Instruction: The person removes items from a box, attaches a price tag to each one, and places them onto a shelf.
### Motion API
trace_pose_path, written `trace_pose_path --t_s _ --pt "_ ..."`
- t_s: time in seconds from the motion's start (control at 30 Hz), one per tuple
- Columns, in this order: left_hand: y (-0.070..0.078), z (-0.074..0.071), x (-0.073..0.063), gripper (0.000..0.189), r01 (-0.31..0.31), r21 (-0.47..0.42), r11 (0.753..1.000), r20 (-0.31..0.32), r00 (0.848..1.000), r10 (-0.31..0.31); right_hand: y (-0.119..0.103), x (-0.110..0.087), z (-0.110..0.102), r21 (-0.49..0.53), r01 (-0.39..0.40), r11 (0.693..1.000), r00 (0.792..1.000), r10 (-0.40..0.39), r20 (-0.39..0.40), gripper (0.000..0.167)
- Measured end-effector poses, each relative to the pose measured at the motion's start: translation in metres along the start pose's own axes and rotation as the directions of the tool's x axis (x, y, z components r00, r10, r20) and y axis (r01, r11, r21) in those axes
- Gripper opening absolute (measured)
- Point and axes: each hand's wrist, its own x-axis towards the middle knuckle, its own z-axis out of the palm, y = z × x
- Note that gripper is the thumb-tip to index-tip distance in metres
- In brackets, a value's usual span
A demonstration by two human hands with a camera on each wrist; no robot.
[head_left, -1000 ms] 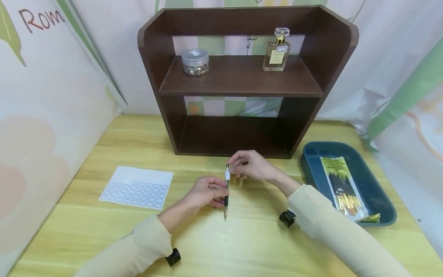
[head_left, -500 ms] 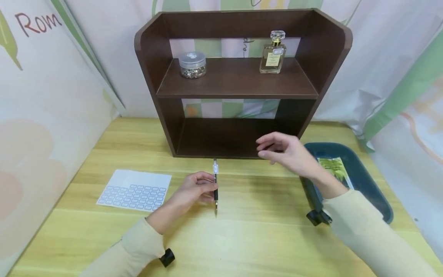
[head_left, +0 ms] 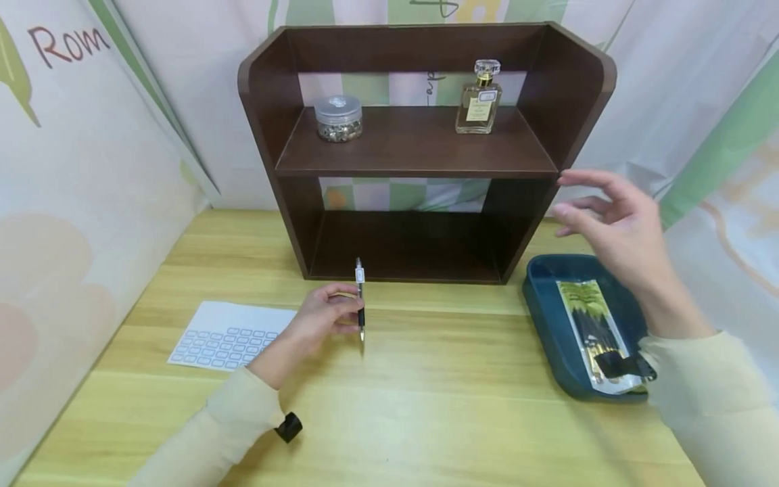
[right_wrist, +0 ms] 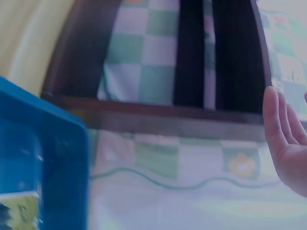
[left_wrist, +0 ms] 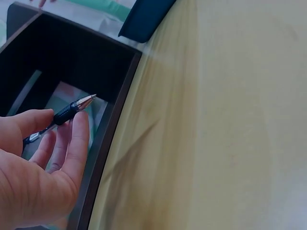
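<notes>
My left hand [head_left: 313, 321] pinches a black-gripped pen [head_left: 362, 316] between thumb and fingers, its metal tip toward me. A small white label [head_left: 360, 275] is stuck near the pen's far end. From the left wrist, the pen [left_wrist: 67, 114] shows its silver tip pointing past the fingertips, with the shelf's lower opening behind. My right hand [head_left: 629, 230] is raised over the far end of a dark blue tray, beside the shelf's right side. Its fingers are spread and slightly bent, holding nothing. Its fingers also appear in the right wrist view, at the right edge.
A brown two-tier shelf [head_left: 414, 169] holds a clear jar [head_left: 339, 120] and a perfume bottle [head_left: 479, 101] on its upper tier. A sheet of labels [head_left: 228, 338] lies left of my left hand. The blue tray [head_left: 544, 325] holds a packet of brushes [head_left: 593, 325].
My right hand has let go of the pen's far end and moved right and up, over the tray. The left hand has carried the pen slightly left and toward the shelf.
</notes>
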Motion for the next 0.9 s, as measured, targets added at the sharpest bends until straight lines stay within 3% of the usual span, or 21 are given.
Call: trace_pose_path --t_s 0.17,0.3,0.57,0.9 --pt "0.008 -0.004 0.01 0.038 -0.003 0.026 1.0 -0.02 1.0 0.003 -0.013 0.017 -0.013 0.086 0.087 0.992 0.98 -0.07 -0.185 0.045" --pt "0.013 -0.007 0.02 0.037 -0.012 0.036 0.999 -0.031 0.999 0.013 -0.023 0.031 -0.021 0.05 0.102 0.994 0.966 -0.087 -0.245 0.044" --pt "0.024 -0.01 0.039 0.038 -0.018 0.063 0.998 -0.04 0.999 0.02 -0.04 0.064 -0.028 -0.07 -0.037 0.997 0.97 0.019 -0.244 0.044" --pt "0.037 -0.011 0.065 0.043 0.01 0.138 0.99 -0.081 0.997 0.001 -0.047 0.101 -0.023 0.028 -0.141 0.99 0.977 0.144 -0.158 0.043"
